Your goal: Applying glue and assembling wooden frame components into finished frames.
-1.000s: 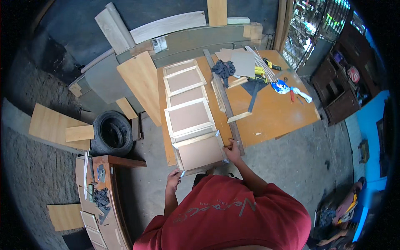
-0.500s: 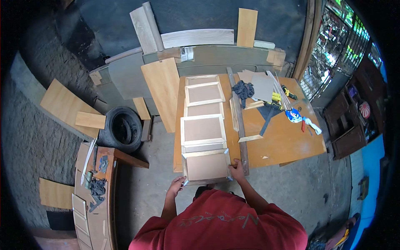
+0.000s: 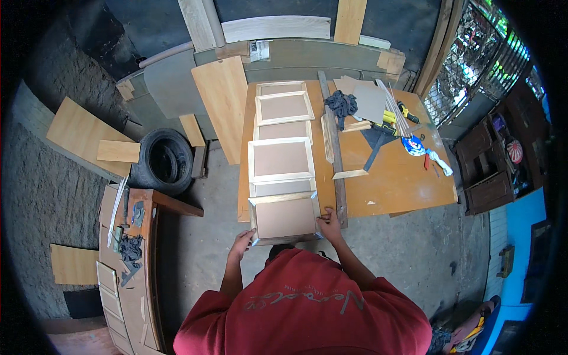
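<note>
A wooden frame with a brown panel point(image 3: 285, 219) lies at the near end of a row on the orange-brown table point(image 3: 390, 198), its near edge sticking out past the table edge. Its corners look bluish. My left hand point(image 3: 241, 244) is closed on the near left corner. At the near right corner, my right hand point(image 3: 329, 226) holds the side with bent fingers; the fingertips are partly hidden. Farther up the row lie several more light wood frames with brown panels, among them a large frame point(image 3: 281, 161) and a smaller frame point(image 3: 284, 107), some overlapping.
A dark straight bar point(image 3: 339, 195) runs along the row's right side. Beyond it lie a dark cloth point(image 3: 341, 103), a square point(image 3: 373, 155), a yellow-and-black drill point(image 3: 405, 109) and thin strips. A side bench point(image 3: 139, 284) and tires point(image 3: 167, 163) stand left; a wood board point(image 3: 222, 112) leans behind.
The whole view has shifted, so the table and frames sit higher and slightly left in the picture. Both hands stay at the same corners of the near frame.
</note>
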### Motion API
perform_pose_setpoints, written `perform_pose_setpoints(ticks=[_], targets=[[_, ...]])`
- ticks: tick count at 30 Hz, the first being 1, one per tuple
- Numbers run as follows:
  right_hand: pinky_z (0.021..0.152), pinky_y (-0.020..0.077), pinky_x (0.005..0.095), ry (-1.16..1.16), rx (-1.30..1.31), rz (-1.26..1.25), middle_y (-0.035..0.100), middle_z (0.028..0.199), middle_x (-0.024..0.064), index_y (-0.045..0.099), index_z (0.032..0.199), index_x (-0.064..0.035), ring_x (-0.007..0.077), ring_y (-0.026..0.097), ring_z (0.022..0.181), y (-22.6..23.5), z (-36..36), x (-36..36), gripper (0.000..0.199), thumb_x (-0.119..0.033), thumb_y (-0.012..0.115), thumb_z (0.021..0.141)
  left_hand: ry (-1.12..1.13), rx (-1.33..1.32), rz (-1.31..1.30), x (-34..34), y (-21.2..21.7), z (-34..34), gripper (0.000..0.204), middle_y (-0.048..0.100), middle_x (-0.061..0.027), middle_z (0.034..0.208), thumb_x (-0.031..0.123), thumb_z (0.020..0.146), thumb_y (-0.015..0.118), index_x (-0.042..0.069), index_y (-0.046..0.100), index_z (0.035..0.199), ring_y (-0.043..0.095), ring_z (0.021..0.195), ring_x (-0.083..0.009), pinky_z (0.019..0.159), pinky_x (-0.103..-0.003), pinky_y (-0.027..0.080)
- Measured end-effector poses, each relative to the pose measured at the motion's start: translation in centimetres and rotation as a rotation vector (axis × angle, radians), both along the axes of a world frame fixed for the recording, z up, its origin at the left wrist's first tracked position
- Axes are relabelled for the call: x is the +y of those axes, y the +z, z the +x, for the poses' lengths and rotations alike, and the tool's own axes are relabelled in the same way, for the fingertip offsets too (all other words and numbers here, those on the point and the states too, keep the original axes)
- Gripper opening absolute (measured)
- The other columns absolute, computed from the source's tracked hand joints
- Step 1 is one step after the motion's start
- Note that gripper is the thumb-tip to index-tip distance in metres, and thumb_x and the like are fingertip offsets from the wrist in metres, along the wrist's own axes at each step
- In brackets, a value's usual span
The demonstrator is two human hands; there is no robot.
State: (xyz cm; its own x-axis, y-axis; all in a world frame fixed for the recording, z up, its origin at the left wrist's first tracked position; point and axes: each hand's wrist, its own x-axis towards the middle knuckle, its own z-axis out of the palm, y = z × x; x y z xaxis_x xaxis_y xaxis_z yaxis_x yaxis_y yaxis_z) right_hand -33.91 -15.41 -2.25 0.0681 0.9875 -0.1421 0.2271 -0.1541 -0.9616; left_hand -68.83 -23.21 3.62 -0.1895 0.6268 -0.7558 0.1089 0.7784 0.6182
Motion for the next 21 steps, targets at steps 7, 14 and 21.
perform_pose_setpoints(ticks=[7,14,21], targets=[[0.082,0.0512,0.0354,0.007,-0.024,0.038,0.061,0.104,0.0128,0.045,0.128,-0.0024,0.0205,0.06,0.097,-0.3,-0.4,-0.4,0.056,-0.012,0.073,0.081,0.094,-0.075,0.032,-0.1,-3.1,0.2,0.048,0.06,-0.002,0.1,0.057,0.086,0.06,0.015,0.063,0.107,0.054,0.091,-0.0184,0.079,-0.039,0.042],[0.08,0.0514,0.0345,0.007,-0.045,0.011,0.062,0.102,0.0109,0.046,0.129,-0.0033,0.0195,0.06,0.095,-0.4,0.1,-0.8,0.056,-0.014,0.073,0.081,0.286,-0.221,0.169,1.6,-2.2,1.2,0.051,0.063,-0.008,0.111,0.042,0.092,0.061,0.003,0.058,0.124,0.057,0.099,-0.0213,0.084,-0.035,0.045],[0.079,0.0505,0.0333,0.017,0.091,-0.08,0.062,0.107,0.0118,0.041,0.134,-0.0046,0.0195,0.061,0.092,0.8,1.3,-1.4,0.06,-0.015,0.072,0.083,0.339,-0.281,0.184,1.6,-2.9,1.0,0.05,0.063,-0.0144,0.12,0.037,0.094,0.059,-0.001,0.059,0.125,0.058,0.109,-0.0242,0.095,-0.036,0.044]])
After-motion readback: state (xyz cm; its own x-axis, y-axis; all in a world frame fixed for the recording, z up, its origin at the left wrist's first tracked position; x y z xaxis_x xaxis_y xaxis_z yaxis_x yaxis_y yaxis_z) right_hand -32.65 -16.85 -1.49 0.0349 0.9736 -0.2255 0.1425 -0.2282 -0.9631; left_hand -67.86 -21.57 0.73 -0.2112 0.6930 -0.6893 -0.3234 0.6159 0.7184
